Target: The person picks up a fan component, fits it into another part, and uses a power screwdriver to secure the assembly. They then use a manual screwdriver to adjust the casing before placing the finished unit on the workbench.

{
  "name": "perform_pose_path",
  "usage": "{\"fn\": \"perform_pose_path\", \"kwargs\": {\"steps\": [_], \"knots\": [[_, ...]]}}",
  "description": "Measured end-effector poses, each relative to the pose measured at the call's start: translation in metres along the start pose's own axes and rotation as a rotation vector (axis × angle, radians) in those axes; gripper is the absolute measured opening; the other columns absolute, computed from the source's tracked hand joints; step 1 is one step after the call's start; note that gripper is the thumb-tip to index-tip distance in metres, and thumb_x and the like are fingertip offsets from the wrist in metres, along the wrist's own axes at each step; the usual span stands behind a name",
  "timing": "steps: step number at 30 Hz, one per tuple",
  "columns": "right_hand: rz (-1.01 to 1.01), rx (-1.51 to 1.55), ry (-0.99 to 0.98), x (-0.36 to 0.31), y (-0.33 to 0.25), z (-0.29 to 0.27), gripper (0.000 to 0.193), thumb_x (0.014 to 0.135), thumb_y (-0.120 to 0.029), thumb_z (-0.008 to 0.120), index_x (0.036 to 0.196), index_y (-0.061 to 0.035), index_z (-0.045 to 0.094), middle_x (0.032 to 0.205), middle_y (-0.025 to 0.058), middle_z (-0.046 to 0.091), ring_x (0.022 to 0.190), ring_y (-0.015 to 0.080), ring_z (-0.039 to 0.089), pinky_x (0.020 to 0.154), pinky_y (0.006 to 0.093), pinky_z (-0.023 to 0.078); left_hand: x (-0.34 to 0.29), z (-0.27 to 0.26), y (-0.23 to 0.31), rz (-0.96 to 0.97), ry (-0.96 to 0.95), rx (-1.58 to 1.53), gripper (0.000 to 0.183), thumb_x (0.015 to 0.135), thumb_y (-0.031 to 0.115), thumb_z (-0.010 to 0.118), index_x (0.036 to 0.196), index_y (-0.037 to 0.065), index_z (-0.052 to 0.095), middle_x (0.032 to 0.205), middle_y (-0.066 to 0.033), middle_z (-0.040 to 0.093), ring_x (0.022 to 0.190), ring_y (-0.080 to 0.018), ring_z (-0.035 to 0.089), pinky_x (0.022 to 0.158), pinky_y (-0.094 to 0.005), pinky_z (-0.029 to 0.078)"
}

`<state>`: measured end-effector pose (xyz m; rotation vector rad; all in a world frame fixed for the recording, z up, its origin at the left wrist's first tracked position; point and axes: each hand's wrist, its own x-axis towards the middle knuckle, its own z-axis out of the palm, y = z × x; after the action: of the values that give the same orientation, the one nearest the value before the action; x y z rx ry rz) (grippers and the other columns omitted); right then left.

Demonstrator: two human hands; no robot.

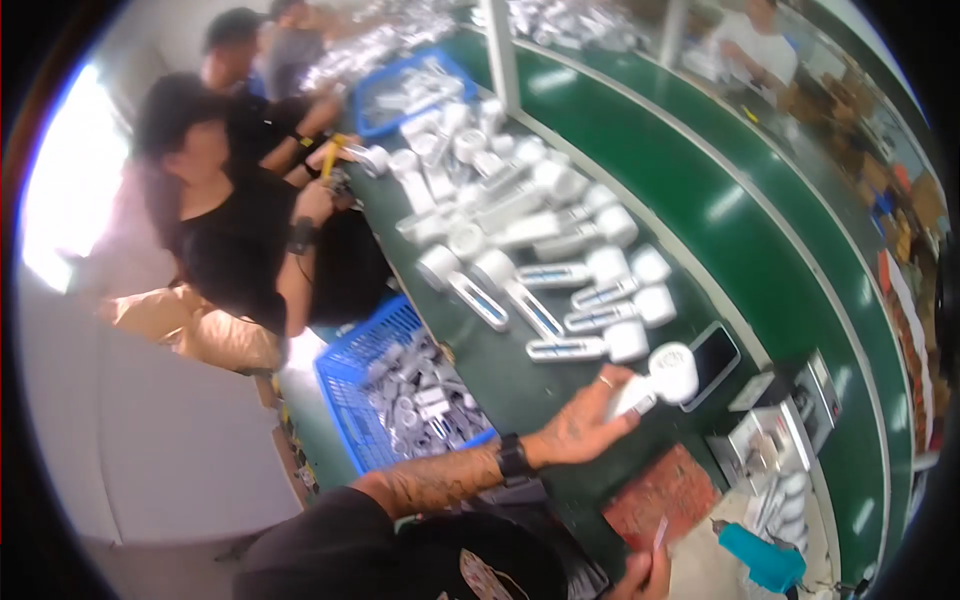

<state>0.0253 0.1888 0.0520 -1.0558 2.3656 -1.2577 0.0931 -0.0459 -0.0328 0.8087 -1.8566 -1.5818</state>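
My left hand (pixel 583 420) is closed round the handle of a white piece shaped like a shower head (pixel 674 371), its round face turned up. This piece is over the green bench, close to a phone (pixel 711 366). At the lower edge my right hand (pixel 645 578) pinches a small, thin, pale strip (pixel 661 532), too small to name. Just beyond the right hand lies a worn red mat (pixel 664 497). To its right rests a teal power screwdriver (pixel 763 558).
Many similar white pieces (pixel 520 225) cover the bench (pixel 480 370) ahead. A blue basket (pixel 345 400) of grey and white parts stands at left; another blue basket (pixel 372 125) is farther off. A metal fixture (pixel 765 445) stands at right, beside a green conveyor (pixel 640 130). Co-workers (pixel 235 230) sit at left.
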Motion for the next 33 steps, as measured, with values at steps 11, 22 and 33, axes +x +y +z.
{"fn": "perform_pose_path", "kwargs": {"steps": [11, 22, 33], "knots": [[-0.297, -0.123, -0.049, 0.072, 0.004, 0.038, 0.031, 0.092, -0.001, 0.064, 0.123, -0.0055, 0.066, 0.083, 0.0078, 0.065, 0.065, 0.0224, 0.064, 0.056, 0.0334, 0.051, 0.0, -0.003, 0.005, -0.021, -0.02, 0.047, 0.048, 0.091, 0.012, 0.062, 0.132, 0.0, 0.039, 0.122, -0.016, 0.061, 0.108, -0.0204, 0.058, 0.096, -0.0339, 0.044], [-0.383, -0.229, -0.016, 0.074, 0.005, 0.039, 0.033, 0.088, -0.001, 0.066, 0.12, -0.0087, 0.068, 0.078, 0.005, 0.058, 0.057, 0.0201, 0.059, 0.05, 0.033, 0.047, -0.002, -0.002, 0.017, 0.009, 0.011, 0.132, 0.043, 0.091, 0.021, 0.063, 0.128, 0.0, 0.054, 0.108, -0.0147, 0.065, 0.099, -0.0222, 0.062, 0.09, -0.0343, 0.047], [-0.352, -0.272, -0.042, 0.076, -0.005, 0.032, 0.031, 0.086, 0.0, 0.066, 0.115, -0.0101, 0.07, 0.075, 0.0025, 0.057, 0.058, 0.021, 0.053, 0.059, 0.0354, 0.04, -0.001, -0.001, 0.015, 0.01, 0.027, 0.208, 0.041, 0.087, 0.018, 0.063, 0.121, -0.001, 0.053, 0.101, -0.0168, 0.066, 0.09, -0.0252, 0.064, 0.083, -0.036, 0.049]]}}
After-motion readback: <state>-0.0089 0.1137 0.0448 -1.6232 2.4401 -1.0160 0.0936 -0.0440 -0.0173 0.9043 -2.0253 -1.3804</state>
